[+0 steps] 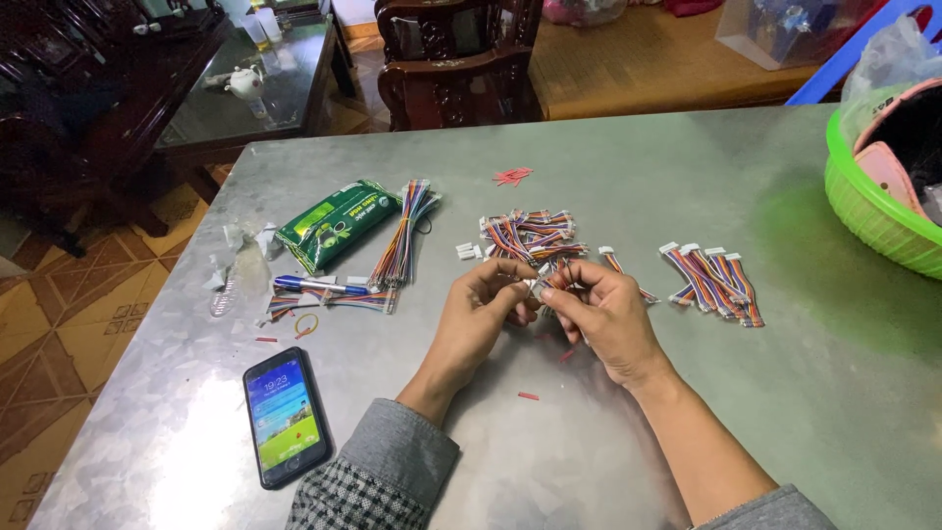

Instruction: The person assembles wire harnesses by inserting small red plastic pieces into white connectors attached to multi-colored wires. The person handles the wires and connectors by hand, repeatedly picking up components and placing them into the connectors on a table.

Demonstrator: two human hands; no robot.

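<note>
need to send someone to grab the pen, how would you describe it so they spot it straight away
Start at the grey metal table and go to its left half, where a green packet lies. Just below that packet, above the smartphone, is the blue pen, lying flat beside a bundle of multicoloured wires. It is the only solid blue, stick-shaped thing among the striped wire bundles.

Soft, even daylight fills the scene, moderately bright, with no hard shadows. The metal table [687, 177] reflects it in broad pale patches, brightest toward the far edge and along the left side. The green basket [868, 211] casts a green tint onto the tabletop beside it. Faint shadows lie under the hands. The dark wooden furniture [451, 59] at the top stays dim. Focus is sharp at the centre; straight lines bend slightly near the edges.
</note>
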